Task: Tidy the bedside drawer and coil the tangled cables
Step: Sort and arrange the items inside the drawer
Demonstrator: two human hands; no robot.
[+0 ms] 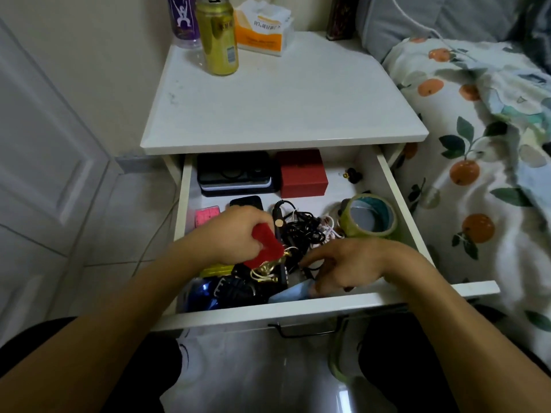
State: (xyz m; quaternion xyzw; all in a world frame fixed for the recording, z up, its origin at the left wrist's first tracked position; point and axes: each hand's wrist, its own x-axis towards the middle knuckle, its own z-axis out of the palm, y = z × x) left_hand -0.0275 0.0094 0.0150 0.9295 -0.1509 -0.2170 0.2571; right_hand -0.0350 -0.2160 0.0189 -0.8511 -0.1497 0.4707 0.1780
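Drawer (pixel 390 186) pulled open at frame centre, white inside, crammed along its near edge. Left hand (pixel 235 234) at centre-left over the drawer, fingers curled round a red charm (pixel 267 244) with gold tassels hanging below the fist. Cables (pixel 301 228), a black tangle with some white strands, just right of that fist and just above the right hand (pixel 346 263). Right hand at centre-right, palm down, fingers relaxed and spread, tips dipping among the clutter by the front wall; whether anything is pinched there, cannot tell. Blue cloth (pixel 290 293) directly under those fingertips.

Tape roll (pixel 369 216) right of the cables, standing against the right wall. Red box (pixel 302 174) at the back, black case (pixel 235 174) beside it to the left. Pink pad (pixel 205 216) near the left wall, partly behind the left wrist. Dark clutter, including something shiny blue, in the near left corner.

Above, in the upper centre, white nightstand top (pixel 283 105) with a gold can (pixel 219 34), a purple bottle (pixel 183 19) behind it and a tissue pack (pixel 262 28) further right. Bed (pixel 483 138) with orange-fruit print filling the right edge. White door (pixel 38 138) at the left, pale tiled floor (pixel 125 222) below it. Dark-clad knees at the bottom corners.
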